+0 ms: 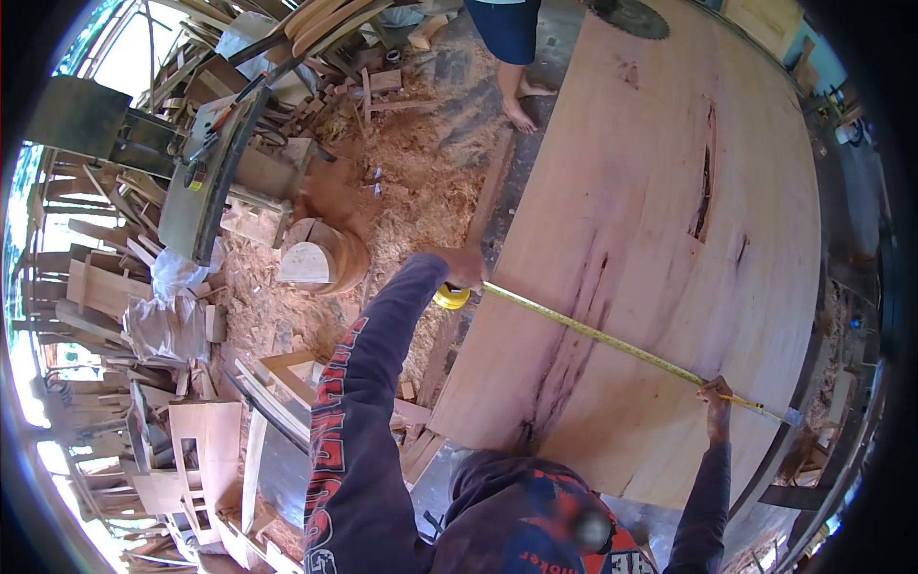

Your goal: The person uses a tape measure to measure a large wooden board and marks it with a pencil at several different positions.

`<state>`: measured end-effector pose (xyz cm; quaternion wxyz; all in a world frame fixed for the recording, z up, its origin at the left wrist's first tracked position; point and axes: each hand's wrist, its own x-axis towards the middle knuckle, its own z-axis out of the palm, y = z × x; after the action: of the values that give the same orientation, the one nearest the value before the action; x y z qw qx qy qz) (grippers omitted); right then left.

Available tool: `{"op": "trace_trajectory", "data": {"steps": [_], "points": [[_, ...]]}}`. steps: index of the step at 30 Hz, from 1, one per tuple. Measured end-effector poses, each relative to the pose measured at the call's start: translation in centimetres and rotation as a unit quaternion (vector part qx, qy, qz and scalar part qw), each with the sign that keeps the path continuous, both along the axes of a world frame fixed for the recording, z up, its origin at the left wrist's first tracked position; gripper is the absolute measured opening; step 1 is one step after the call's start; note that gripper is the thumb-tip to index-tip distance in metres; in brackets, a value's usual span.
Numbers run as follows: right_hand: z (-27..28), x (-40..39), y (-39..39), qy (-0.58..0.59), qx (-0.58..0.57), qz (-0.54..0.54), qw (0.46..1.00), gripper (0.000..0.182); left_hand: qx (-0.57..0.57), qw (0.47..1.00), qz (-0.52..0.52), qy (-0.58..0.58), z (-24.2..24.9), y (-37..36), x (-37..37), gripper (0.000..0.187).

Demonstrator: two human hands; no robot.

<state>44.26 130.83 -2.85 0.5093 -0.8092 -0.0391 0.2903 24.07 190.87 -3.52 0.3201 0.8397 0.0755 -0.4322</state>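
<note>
A wide wooden slab [650, 230] with dark cracks lies in front of my body. At its left edge my left hand [462, 268] is closed around the yellow case of a tape measure [451, 297]. From there the yellow tape blade [598, 334] stretches across the slab, slanting down to the right. My right hand [713, 394] is closed on the blade close to the slab's right side. Just beyond it, the metal end of the blade [793, 416] reaches the right edge. A slim orange piece [741, 401] shows beside those fingers.
Another person's bare feet [519, 110] stand past the slab's left edge. A circular saw blade [626, 17] lies at its far end. Sawdust [411, 182] covers the floor to the left, around a round wood block [323, 258]. Stacked offcuts [105, 287] line the left side.
</note>
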Motion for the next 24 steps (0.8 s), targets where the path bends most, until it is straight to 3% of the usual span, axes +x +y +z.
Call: {"op": "trace_trajectory", "data": {"steps": [3,6,8,9,10,11,12,13,16,24], "points": [[0.5,-0.5,0.6,-0.009,0.012,0.005,1.000,0.010,-0.026,0.999,-0.014,-0.021,-2.0,0.6,-0.3,0.025],[-1.0,-0.3,-0.5,-0.034,0.014,-0.001,0.999,0.010,-0.008,0.998,-0.001,-0.070,-0.2,0.1,-0.9,0.029],[-3.4,0.6,-2.7,-0.069,0.015,0.044,0.997,0.012,-0.008,0.994,-0.019,-0.112,-7.7,3.0,-2.8,0.030],[-5.6,0.9,-4.2,-0.034,0.021,0.012,0.999,0.015,0.018,0.999,-0.017,-0.037,-5.2,2.3,-2.1,0.030],[-5.7,0.9,-4.4,-0.049,0.025,0.026,0.998,0.013,-0.016,0.978,-0.077,-0.192,-7.2,3.5,-3.5,0.031],[-5.6,0.9,-4.4,-0.064,0.030,0.040,0.997,0.012,0.101,0.990,-0.096,0.035,-2.9,0.8,-0.5,0.034],[-4.9,0.7,-3.9,-0.053,0.048,0.026,0.997,0.013,0.093,0.980,-0.152,-0.090,-5.8,2.3,-2.3,0.035],[-5.9,0.7,-4.5,-0.032,0.057,0.018,0.998,0.015,-0.004,0.968,-0.056,-0.243,-3.2,1.1,-2.6,0.021],[-4.8,0.1,-4.1,-0.074,0.031,0.011,0.997,0.014,0.002,0.995,-0.002,-0.096,-0.4,-0.4,-1.0,0.018],[-2.4,-0.3,-3.4,-0.042,0.029,-0.001,0.999,0.013,0.066,0.997,0.036,-0.014,-0.5,-0.7,-0.5,0.015]]}}
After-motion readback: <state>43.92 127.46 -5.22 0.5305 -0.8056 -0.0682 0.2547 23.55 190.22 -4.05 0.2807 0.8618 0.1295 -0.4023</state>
